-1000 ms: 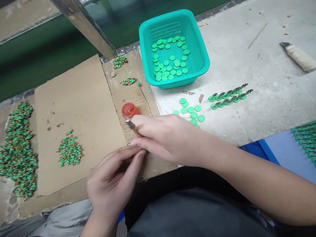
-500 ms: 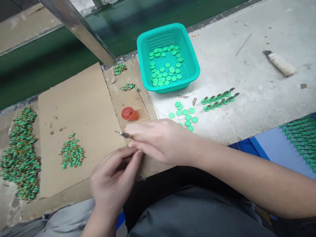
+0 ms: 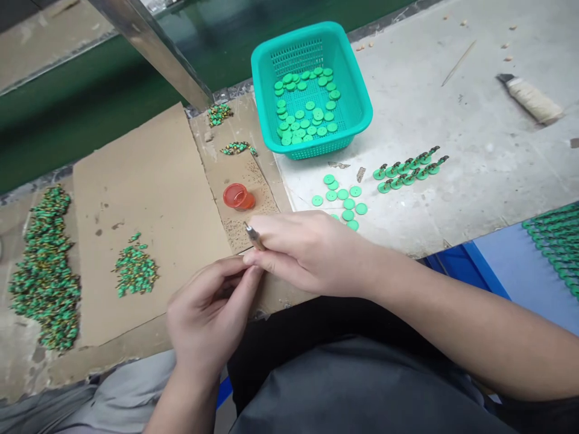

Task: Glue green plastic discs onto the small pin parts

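right hand (image 3: 312,250): fingers clamped on thin tool (image 3: 254,235) | left hand (image 3: 210,313): fingertips pinched together, contents hidden | near orange cap (image 3: 237,196)

Small factory assembly bench: worn worktable (image 3: 452,120), cardboard mats (image 3: 149,199), teal basket (image 3: 357,102) of green buttons (image 3: 305,111), heaps of finished pieces (image 3: 43,271).

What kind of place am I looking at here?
Probably a small factory hand-assembly bench. A teal basket holds loose green buttons, heaps of finished green pieces lie on cardboard, and the right hand holds a thin tool beside the left hand.
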{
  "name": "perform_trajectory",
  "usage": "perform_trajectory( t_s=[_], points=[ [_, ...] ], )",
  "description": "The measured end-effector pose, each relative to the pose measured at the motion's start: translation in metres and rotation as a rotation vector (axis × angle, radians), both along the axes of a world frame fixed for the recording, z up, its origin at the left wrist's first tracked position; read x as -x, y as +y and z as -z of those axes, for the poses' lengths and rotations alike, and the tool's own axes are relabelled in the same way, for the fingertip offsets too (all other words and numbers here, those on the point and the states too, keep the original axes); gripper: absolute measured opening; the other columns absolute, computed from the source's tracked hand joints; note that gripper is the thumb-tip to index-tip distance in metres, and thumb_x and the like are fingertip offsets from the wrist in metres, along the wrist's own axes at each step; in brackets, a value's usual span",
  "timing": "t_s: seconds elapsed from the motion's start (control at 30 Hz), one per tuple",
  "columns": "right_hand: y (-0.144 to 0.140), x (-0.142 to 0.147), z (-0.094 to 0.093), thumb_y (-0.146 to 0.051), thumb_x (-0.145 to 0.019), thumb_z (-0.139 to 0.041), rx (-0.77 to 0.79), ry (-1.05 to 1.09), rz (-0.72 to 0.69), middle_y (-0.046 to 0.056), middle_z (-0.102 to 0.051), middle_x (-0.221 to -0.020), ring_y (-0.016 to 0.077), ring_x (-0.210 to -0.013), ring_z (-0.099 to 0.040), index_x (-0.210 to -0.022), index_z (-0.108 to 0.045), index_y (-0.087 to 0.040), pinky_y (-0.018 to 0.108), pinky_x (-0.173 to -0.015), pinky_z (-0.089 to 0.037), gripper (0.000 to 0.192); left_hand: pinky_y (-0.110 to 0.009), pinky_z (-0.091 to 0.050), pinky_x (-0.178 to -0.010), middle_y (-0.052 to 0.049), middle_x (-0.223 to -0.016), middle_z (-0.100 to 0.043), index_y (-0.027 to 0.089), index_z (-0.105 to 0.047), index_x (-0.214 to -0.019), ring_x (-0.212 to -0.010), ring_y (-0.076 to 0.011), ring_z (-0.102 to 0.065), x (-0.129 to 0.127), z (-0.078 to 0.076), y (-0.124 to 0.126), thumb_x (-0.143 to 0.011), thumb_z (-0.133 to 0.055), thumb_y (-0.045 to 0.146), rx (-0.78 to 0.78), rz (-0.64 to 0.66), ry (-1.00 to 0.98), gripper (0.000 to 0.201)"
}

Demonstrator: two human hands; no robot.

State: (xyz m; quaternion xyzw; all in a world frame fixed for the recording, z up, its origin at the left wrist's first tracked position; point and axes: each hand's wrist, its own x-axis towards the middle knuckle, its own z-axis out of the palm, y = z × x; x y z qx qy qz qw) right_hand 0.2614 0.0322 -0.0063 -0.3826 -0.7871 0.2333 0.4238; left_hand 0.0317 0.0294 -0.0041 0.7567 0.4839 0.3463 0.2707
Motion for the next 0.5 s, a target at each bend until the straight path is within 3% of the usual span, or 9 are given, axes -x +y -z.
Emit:
perform_trajectory(
  t_s=[0.5],
  points=[
    [0.0017,0.0027,0.0044,-0.026,-0.121,-0.044,-0.013,-0.002,0.005,0.003,-0.072,-0.108,0.0181,-0.094,-0.068,-0.132,-0.063,-0.023,0.029,-0.086,-0.053,0.023,-0.023,-0.064,-0.08,0.003,-0.096,-0.082,0.032,-0.086,-0.102,-0.08,-0.0128,-0.076,0.0007,-0.0014,-0.0006,-0.102,-0.084,0.033,0.021,-0.008,0.013,0.003]
  ],
)
